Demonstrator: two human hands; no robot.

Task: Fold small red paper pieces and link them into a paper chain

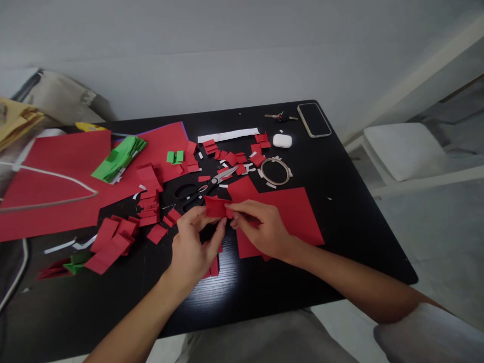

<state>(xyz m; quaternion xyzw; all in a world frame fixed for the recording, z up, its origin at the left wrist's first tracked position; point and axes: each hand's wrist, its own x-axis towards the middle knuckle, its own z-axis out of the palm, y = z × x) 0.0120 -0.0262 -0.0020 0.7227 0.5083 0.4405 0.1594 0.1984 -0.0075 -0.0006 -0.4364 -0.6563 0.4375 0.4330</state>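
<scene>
Between my two hands, just above the black table, is a small folded piece of red paper (pixel 216 206). My left hand (pixel 194 247) pinches its left and lower edge with thumb and fingers. At the piece's right end, the fingertips of my right hand (pixel 260 224) are pressed together on it. Under my right hand lie flat sheets of red paper (pixel 295 214). Black-handled scissors (pixel 206 189) rest just beyond my left hand, blades partly apart. More small folded red pieces (pixel 174 217) lie left of my left hand, and a few sit partly hidden beneath it.
The black table (pixel 363 227) holds a roll of tape (pixel 275 171), a white earbud case (pixel 282 141), keys (pixel 282 117) and a phone (pixel 314 120). Large red sheets (pixel 71 186), a green paper bundle (pixel 119 159) and a white cable (pixel 49 171) occupy the left. A white stool (pixel 404 151) stands right.
</scene>
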